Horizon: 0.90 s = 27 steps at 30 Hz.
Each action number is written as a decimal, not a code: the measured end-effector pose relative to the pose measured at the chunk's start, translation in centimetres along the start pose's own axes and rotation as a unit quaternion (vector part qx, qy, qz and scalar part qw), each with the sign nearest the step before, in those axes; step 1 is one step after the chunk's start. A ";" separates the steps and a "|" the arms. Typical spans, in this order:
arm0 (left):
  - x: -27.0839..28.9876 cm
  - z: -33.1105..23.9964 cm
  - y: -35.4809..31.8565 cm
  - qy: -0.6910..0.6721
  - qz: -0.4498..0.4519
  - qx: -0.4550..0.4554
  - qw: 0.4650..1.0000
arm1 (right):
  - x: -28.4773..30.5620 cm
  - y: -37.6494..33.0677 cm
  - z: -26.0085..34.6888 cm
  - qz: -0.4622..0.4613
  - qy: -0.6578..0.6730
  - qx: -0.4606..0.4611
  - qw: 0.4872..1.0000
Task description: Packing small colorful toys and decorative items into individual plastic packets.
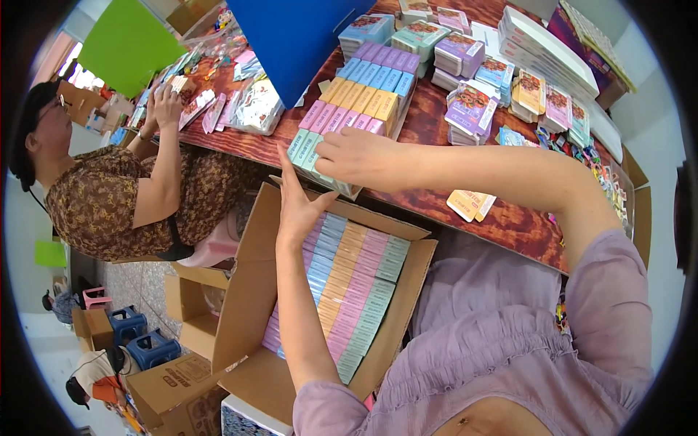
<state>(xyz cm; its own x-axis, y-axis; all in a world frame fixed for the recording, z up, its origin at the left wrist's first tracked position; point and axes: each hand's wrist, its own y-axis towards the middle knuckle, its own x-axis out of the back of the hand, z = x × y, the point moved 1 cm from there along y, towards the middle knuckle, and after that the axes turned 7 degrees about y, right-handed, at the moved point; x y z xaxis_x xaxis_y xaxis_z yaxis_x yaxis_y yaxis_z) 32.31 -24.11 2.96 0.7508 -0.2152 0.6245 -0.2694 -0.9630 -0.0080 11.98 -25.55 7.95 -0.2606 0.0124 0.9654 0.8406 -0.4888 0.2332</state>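
Rows of small boxes stand in a clear tray (pixel 396 125) at the table's near edge: purple, blue, yellow boxes (pixel 356 95), pink boxes (pixel 329 118) and green boxes (pixel 306 148). My right hand (pixel 358 156) reaches across from the right, its fingers curled down onto the green boxes at the near end. Beside their near left corner is my left hand (pixel 299 209), open, fingers stretched up and thumb apart. Under my left forearm, an open cardboard carton (pixel 251 291) holds wrapped packs of the same coloured boxes (pixel 345 283) in stripes.
Stacks of coloured cards (pixel 469 109) and white flat boxes (pixel 549 54) cover the table's right side. A blue board (pixel 287 40) rises at the back. On the left a co-worker (pixel 109 189) handles things at the table. More cartons (pixel 171 389) and blue stools (pixel 153 349) stand on the floor.
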 end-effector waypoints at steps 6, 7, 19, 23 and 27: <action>-0.6 0.0 -0.7 0.017 -0.018 0.007 1.000 | -1.1 -0.2 0.4 -0.116 -0.061 0.012 0.991; -0.9 -0.5 -0.7 0.042 -0.033 -0.010 0.999 | -1.1 -0.4 0.4 -0.111 -0.074 -0.011 0.991; -0.8 -1.3 -0.8 0.077 -0.006 0.051 0.996 | -1.0 0.9 -1.9 -0.054 -0.101 0.100 0.988; -0.9 -1.0 -0.8 0.102 -0.005 0.026 0.994 | -1.5 0.9 -1.5 -0.050 -0.103 0.099 0.988; -1.3 -2.2 -1.0 0.133 0.006 0.065 0.989 | -1.7 0.4 -0.5 -0.035 -0.134 0.084 0.987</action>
<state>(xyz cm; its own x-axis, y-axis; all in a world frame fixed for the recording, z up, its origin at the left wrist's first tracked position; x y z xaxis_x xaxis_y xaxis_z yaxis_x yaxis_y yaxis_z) 30.31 -22.53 3.90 0.5584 -0.1925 0.8069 -0.1841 -0.9772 -0.1057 12.53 -26.23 6.35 -0.2048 0.2829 0.9370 0.8976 -0.3276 0.2951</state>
